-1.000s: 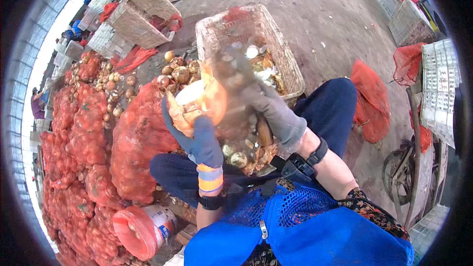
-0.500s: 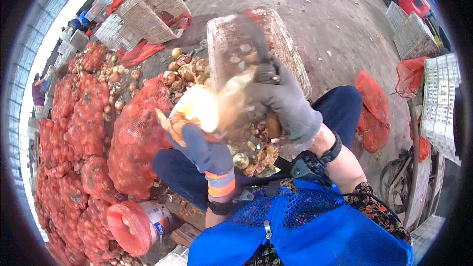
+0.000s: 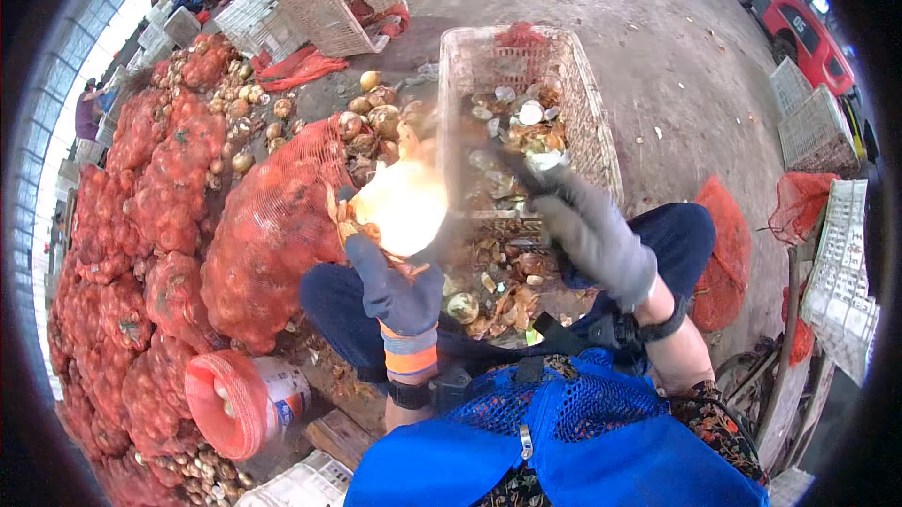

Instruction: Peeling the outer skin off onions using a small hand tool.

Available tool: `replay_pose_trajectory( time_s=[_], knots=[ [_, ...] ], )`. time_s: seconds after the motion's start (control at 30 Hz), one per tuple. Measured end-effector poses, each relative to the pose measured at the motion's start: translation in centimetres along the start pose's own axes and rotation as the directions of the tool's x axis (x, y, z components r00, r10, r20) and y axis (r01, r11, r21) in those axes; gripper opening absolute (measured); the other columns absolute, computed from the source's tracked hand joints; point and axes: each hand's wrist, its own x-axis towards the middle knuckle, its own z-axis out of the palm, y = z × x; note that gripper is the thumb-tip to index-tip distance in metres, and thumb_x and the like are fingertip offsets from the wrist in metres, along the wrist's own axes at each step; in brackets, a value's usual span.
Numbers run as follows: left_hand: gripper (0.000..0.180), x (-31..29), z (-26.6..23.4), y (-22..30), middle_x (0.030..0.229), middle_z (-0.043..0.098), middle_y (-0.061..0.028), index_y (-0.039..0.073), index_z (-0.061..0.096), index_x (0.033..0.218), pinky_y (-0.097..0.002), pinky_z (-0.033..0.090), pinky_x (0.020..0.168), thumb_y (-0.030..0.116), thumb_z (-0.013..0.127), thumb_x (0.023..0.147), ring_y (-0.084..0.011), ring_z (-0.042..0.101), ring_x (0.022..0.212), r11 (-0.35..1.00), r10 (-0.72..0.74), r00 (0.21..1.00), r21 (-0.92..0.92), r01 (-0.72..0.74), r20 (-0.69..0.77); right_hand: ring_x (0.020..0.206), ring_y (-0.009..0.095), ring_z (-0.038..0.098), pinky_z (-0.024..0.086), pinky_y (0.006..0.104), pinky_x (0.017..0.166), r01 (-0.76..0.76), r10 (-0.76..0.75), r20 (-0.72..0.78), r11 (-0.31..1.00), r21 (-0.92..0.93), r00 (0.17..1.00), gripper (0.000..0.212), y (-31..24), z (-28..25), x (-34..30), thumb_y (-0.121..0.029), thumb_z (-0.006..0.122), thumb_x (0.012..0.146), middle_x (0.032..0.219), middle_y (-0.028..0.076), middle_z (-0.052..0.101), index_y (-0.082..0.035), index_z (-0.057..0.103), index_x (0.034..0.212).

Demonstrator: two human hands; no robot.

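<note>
Left hand (image 3: 399,286), gloved: fingers curled round onion (image 3: 404,209), overexposed, torn skin at edges. Clock from onion: right hand (image 3: 598,239), gloved, 3 o'clock, motion-blurred, can't tell grip. Red mesh sack (image 3: 266,234) 9 o'clock. Dirty white crate (image 3: 594,117) 2 o'clock, scraps (image 3: 543,139) inside. Loose onions (image 3: 381,120) 11 o'clock. Far off, red vehicle (image 3: 801,37) 2 o'clock.

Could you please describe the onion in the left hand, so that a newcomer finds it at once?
Find the big red mesh sack beside the person's left knee. Just right of it, the gloved left hand holds the onion. Its bright white surface, with loose brown skin at the edge, sets it apart from the brownish onions beyond.
</note>
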Motion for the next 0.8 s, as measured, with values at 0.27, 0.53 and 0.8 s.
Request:
replay_pose_trajectory(
  time_s=[0.27, 0.53, 0.8],
  knots=[
    [0.083, -0.6, 2.5, 0.7, 0.14, 0.034, -0.0123, 0.006, 0.019, 0.143, -0.0379, 0.043, 0.097, 0.013, 0.063, 0.074, -0.0258, 0.04, 0.124, 0.943, 0.264, 0.964, 0.206, -0.262, 0.018, 0.075, 0.034, 0.061, 0.048, 0.0392, 0.065, 0.042, -0.037, 0.036, 0.986, -0.161, 0.999, 0.029, -3.8, 1.3, -0.6, -0.013, 0.054, 0.086, 0.083, 0.018, 0.059, -0.007, 0.057, 0.114],
    [0.084, -1.6, 3.4, 1.6, 0.141, 0.031, -0.0162, -0.002, 0.019, 0.141, -0.039, 0.04, 0.1, 0.005, 0.059, 0.067, -0.0271, 0.038, 0.126, 0.712, 0.458, 0.883, 0.552, -0.433, 0.102, 0.073, 0.033, 0.062, 0.048, 0.0384, 0.064, 0.003, 0.052, 0.128, 0.918, -0.396, 0.99, 0.023, -5.9, 0.1, -1.4, -0.01, 0.053, 0.088, 0.084, 0.016, 0.059, -0.006, 0.055, 0.11],
    [0.057, -3.9, 2.9, -2.0, 0.131, 0.047, -0.01, 0.008, 0.034, 0.138, -0.0382, 0.041, 0.098, 0.042, 0.046, 0.094, -0.0235, 0.051, 0.112, 0.963, 0.154, 0.986, 0.233, -0.136, -0.062, 0.058, 0.033, 0.059, 0.047, 0.0411, 0.048, 0.078, -0.181, -0.186, 0.886, -0.457, 0.966, 0.021, -2.2, 8.3, -3.0, -0.021, 0.058, 0.084, 0.078, 0.014, 0.056, -0.005, 0.049, 0.096]
  ],
)
